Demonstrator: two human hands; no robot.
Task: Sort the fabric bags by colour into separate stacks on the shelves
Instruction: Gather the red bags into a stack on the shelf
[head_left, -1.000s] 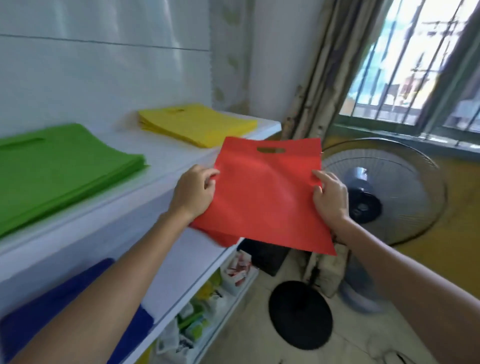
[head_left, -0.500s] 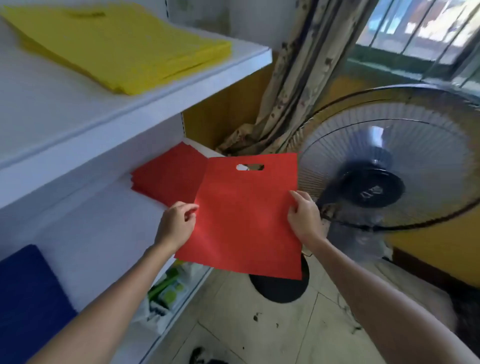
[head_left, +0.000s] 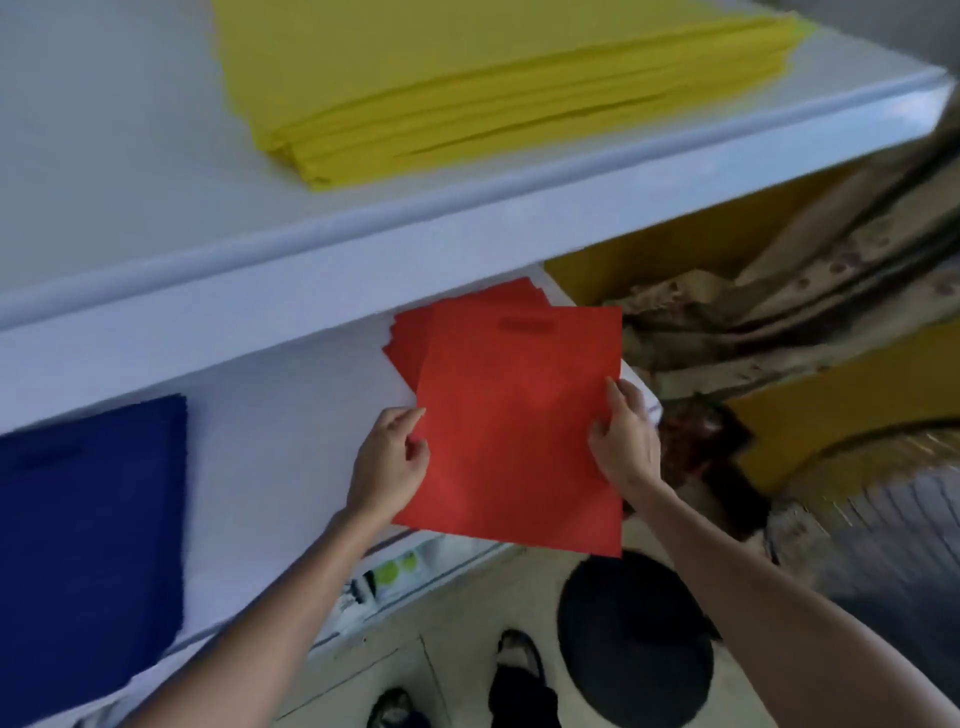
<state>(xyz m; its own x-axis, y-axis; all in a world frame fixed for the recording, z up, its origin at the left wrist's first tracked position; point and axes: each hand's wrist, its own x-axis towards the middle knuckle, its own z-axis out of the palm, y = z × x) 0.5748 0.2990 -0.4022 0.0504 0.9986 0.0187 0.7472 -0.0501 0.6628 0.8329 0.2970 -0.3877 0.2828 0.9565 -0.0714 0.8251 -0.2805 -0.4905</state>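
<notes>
Two hands on one red bag (head_left: 519, 431): the left hand (head_left: 389, 462) pinches its left edge, the right hand (head_left: 623, 447) pinches the right edge, and the bag is held flat between them. Its long axis runs straight away from the person, handle slot at the far end. The red stack (head_left: 410, 340) lies just ahead and a touch left, deep on the lower shelf (head_left: 291, 441). The bag's far end already overlaps it, while the near end overhangs the shelf lip. The left hand is the nearer one to the stack. My read: a push forward and leftward squares it up. The blue stack (head_left: 88, 519) sits well apart at left, the yellow stack (head_left: 467, 78) above.
</notes>
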